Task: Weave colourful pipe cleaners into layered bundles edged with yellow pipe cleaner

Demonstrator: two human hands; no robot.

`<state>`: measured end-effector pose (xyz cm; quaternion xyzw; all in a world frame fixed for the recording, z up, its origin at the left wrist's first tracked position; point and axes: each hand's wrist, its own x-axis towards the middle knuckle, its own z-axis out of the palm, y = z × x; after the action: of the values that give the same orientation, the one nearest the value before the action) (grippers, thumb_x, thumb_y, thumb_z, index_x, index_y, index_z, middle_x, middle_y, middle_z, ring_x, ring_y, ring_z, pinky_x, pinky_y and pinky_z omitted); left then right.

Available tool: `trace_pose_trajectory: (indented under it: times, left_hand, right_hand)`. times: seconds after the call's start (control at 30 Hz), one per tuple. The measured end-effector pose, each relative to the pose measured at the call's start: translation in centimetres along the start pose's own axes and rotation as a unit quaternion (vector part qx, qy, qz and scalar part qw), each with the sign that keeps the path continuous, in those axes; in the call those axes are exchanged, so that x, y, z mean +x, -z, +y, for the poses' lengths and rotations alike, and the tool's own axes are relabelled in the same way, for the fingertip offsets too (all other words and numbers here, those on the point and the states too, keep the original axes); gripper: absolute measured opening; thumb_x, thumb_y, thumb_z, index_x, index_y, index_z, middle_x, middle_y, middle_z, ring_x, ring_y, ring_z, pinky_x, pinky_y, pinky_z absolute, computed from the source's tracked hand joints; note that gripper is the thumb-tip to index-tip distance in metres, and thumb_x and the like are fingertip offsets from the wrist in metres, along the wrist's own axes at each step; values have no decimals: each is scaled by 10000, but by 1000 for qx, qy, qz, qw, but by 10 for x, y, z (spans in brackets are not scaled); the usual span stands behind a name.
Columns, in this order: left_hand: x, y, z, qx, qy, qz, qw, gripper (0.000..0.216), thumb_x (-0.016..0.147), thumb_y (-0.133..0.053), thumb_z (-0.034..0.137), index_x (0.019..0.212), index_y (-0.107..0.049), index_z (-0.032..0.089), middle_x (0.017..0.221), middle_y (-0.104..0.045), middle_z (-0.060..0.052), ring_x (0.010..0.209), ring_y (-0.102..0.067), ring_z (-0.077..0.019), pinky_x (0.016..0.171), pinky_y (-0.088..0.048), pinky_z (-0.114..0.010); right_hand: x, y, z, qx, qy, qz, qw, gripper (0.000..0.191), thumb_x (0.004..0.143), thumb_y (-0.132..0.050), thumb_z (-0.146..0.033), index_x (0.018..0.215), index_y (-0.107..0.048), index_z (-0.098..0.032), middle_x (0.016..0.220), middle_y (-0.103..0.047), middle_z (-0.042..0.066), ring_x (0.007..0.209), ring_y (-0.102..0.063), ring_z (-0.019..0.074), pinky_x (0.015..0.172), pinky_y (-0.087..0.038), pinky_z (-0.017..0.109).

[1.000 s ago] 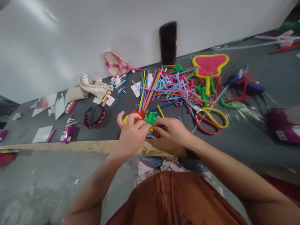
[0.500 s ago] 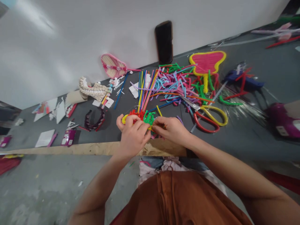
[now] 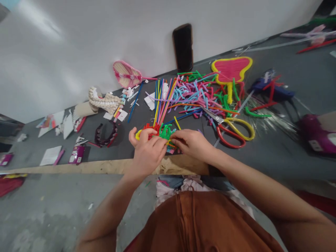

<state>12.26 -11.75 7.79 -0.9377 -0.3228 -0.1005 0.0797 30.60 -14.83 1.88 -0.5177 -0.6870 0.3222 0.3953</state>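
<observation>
My left hand [image 3: 148, 151] is closed around a small bundle of bent pipe cleaners [image 3: 160, 131] in red, green and yellow, held just above the near edge of the dark work surface. My right hand [image 3: 193, 142] pinches the same bundle from the right, fingertips meeting the left hand's. Part of the bundle is hidden behind my fingers. A bunch of straight coloured pipe cleaners [image 3: 162, 99] lies right behind it.
A tangled heap of pipe cleaners [image 3: 196, 94] lies beyond, with red-and-yellow scissors [image 3: 232, 131] to the right. A pink fan shape [image 3: 232, 70], a phone [image 3: 183, 47] leaning on the wall, a dark headband [image 3: 106, 134], paper scraps and a purple tool [image 3: 316, 134] lie about.
Both hands have stayed on the bundle with only small finger shifts; the view has drifted slightly, so everything sits a little lower-left than before.
</observation>
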Motion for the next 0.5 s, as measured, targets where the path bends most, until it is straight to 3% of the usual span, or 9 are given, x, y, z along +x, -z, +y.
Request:
trace_pose_trajectory:
  times: [0.13, 0.23, 0.5]
  left_hand:
    - [0, -1, 0, 5, -21, 22, 1000, 111, 881, -572, 210, 821, -662, 237, 770, -692, 22, 1037, -543, -254, 1045, -109, -555]
    - [0, -1, 1, 3, -22, 36, 999, 112, 879, -573, 209, 824, -665, 244, 757, -691, 22, 1027, -550, -254, 1039, -113, -558]
    - [1, 5, 2, -1, -10, -60, 998, 124, 884, -572, 277, 951, -675, 268, 874, -717, -15, 1064, -508, -294, 1032, -106, -606]
  right_hand:
    - [5, 1, -1, 48, -83, -36, 995, 86, 859, -529, -193, 830, -610, -199, 600, -593, -51, 556, -522, 99, 545, -304, 207]
    - [10, 5, -3, 45, -102, -88, 990, 122, 822, -529, -166, 722, -591, -196, 585, -585, -52, 554, -504, 94, 524, -273, 206]
    - [20, 8, 0, 13, -80, -137, 987, 127, 825, -570, -170, 727, -650, -176, 595, -576, -46, 552, -470, 89, 535, -285, 208]
